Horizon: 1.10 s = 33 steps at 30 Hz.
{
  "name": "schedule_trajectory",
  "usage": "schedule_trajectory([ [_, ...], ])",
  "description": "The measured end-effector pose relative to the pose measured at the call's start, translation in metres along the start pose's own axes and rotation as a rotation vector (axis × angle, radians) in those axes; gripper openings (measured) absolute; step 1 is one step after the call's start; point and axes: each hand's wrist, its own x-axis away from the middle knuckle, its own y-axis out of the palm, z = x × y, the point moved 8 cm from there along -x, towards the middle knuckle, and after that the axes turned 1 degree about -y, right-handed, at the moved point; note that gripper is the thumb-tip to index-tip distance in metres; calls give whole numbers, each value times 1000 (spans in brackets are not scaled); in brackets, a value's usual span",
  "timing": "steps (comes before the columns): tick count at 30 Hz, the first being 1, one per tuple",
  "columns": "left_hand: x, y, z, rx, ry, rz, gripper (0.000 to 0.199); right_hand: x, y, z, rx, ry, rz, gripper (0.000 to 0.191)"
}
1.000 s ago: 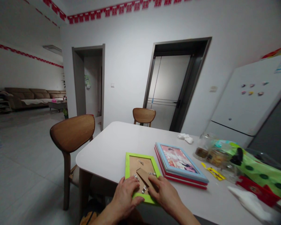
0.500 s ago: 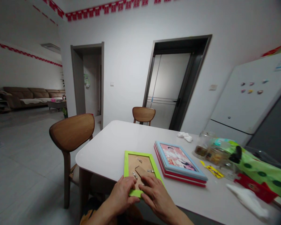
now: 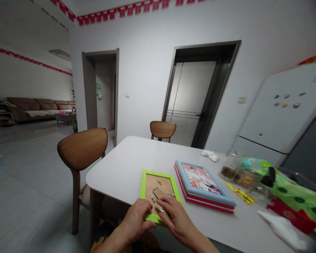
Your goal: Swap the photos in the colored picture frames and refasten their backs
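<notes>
A lime-green picture frame (image 3: 143, 182) lies back side up at the near edge of the white table (image 3: 113, 165). Its brown backing board (image 3: 151, 181) has small metal clips and a stand flap (image 3: 160, 193). My left hand (image 3: 137, 215) grips the frame's near left corner, thumb on the near edge. My right hand (image 3: 175, 214) rests over the near right part of the backing, fingers bent beside a metal clip (image 3: 161, 209); whether it pinches anything is hidden.
Right of the green frame is a stack of blue and red picture frames (image 3: 204, 182). Beyond it stand glass jars (image 3: 229, 168), a yellow packet (image 3: 242, 195), crumpled tissue (image 3: 210, 155) and a green bag (image 3: 292, 191). Wooden chairs (image 3: 84, 147) stand at the left and far sides.
My right hand has shifted slightly up over the backing, its thumb leaving the frame's near edge, and a metal clip near it shows more. My left hand stays at the corner.
</notes>
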Motion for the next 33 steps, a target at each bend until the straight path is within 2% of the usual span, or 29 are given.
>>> schedule_trajectory([
  [4, -1, -1, 3, 2, 20, 30, 26, -29, 10, 6, 29, 56, 22, 25],
  [8, 0, -1, 4, 40, 60, 40, 22, -47, 25, -2, 6, -20, -69, 22],
  [12, 4, -2, 3, 70, 89, 76, 22, -54, 32, -5, -76, -25, -127, 19],
  [20, 7, -5, 5, 80, 75, 56, 24, -69, 42, 5, -66, 102, -89, 21],
  [33, 4, -5, 3, 38, 21, 20, 23, -70, 35, 9, -121, 202, -94, 21],
])
